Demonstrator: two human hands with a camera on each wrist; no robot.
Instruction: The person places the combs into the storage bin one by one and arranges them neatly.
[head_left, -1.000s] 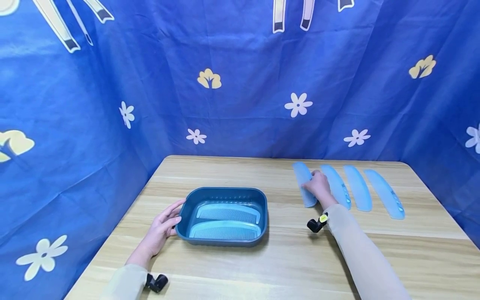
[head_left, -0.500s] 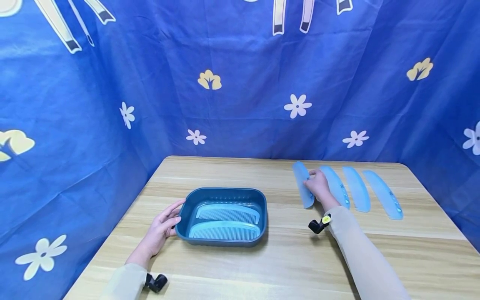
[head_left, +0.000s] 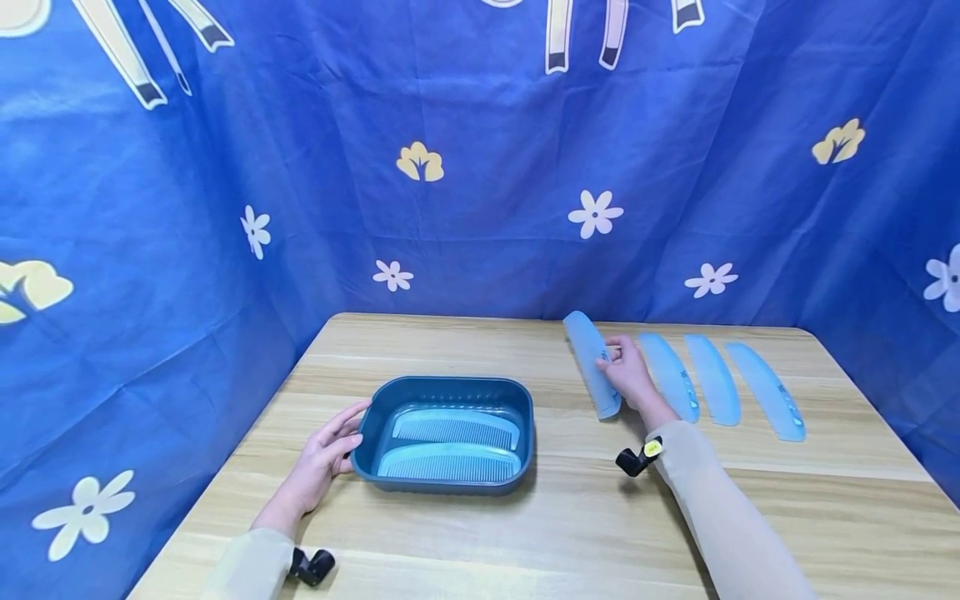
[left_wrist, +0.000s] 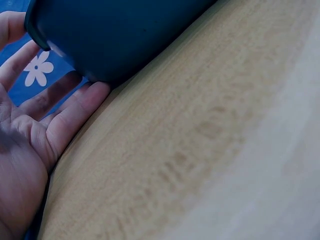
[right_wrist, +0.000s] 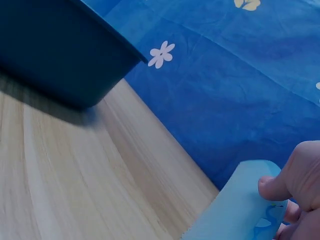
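In the head view, my right hand (head_left: 628, 372) pinches a translucent light-blue comb (head_left: 590, 360) by its spine. The comb is tilted, its far end raised toward the blue curtain. In the right wrist view, the thumb (right_wrist: 272, 187) presses on the comb's face, with other fingers behind it. At the left end of a dark teal plastic basin (head_left: 442, 485), my left hand (head_left: 324, 458) rests with fingers spread. The left wrist view has its fingertips (left_wrist: 100, 92) against the basin's outer wall and rim. Two combs (head_left: 453, 427) lie side by side in the basin.
Three more light-blue combs (head_left: 711, 379) lie in a row to the right of my right hand. The wooden table (head_left: 555, 533) is backed by a blue patterned curtain (head_left: 495, 167). Bare wood lies between the basin and my right hand.
The leftmost comb of the row, flat a second ago, has come up and shifted left in my right hand, which has moved slightly left. My left hand and the basin keep their places.
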